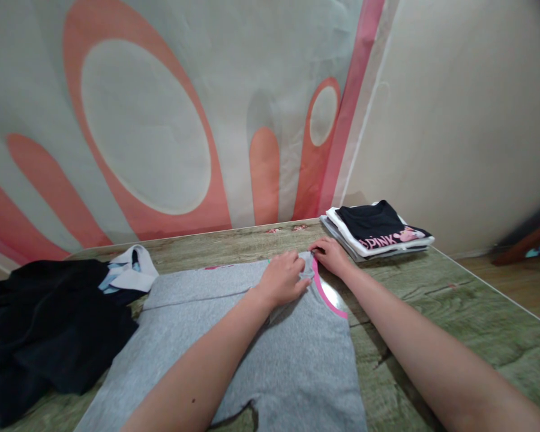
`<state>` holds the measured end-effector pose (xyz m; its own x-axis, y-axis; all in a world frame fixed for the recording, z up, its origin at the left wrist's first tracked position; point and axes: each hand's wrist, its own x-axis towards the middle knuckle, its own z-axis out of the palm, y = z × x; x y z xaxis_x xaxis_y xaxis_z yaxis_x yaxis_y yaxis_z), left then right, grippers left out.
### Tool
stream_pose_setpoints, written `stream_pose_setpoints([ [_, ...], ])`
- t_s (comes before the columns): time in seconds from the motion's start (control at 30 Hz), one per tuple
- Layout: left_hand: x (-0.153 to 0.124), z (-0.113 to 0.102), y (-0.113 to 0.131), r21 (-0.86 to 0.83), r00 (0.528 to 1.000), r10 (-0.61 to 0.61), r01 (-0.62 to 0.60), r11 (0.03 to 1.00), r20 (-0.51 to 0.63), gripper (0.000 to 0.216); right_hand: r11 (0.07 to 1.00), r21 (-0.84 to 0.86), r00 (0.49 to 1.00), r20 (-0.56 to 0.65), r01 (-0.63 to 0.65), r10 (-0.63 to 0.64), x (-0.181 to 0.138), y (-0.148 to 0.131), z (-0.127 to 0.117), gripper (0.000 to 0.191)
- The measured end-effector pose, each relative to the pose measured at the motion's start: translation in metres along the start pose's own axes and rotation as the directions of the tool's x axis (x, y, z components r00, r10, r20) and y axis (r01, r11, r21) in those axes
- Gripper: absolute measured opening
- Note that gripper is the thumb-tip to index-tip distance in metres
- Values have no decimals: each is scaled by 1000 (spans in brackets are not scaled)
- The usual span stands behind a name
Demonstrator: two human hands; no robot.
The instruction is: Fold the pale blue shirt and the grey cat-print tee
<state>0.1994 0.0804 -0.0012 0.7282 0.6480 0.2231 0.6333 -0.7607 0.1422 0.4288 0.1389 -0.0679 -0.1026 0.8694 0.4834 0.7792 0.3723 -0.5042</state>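
A grey shirt (306, 354) with pink trim along its neckline lies spread on the wood-patterned table, its far side folded over in a strip. My left hand (285, 277) rests near the neckline with its fingers curled and closed on the grey cloth. Just to the right, my right hand (330, 255) pinches the shirt's edge at the far end of the pink trim. A small patch of white shows inside the neck opening. My left forearm hides part of the shirt's middle.
A stack of folded clothes (378, 231), topped by a black piece with pink lettering, sits at the table's back right. Dark clothing (49, 336) with a white collar piece (135, 270) is heaped on the left. Behind the table (454, 306) stands a wall with a pink-patterned covering.
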Motion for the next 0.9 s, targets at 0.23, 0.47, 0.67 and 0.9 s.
stream_pose_setpoints([
  [0.23,2,11,14,23,998,-31,29,999,63,25,998,34,998,35,49,-50,-2,-8,-8,20],
  [0.47,3,7,13,-6,999,-25,25,1000,30,14,995,52,993,81,81,-85,-2,-11,-10,18],
  [0.67,2,5,9,-97,1000,-6,5,995,-12,9,994,72,993,81,76,-82,-1,-7,-9,21],
  [0.9,3,10,5,-161,999,-12,5,987,-43,21,993,95,994,78,71,-79,0,-4,-7,25],
])
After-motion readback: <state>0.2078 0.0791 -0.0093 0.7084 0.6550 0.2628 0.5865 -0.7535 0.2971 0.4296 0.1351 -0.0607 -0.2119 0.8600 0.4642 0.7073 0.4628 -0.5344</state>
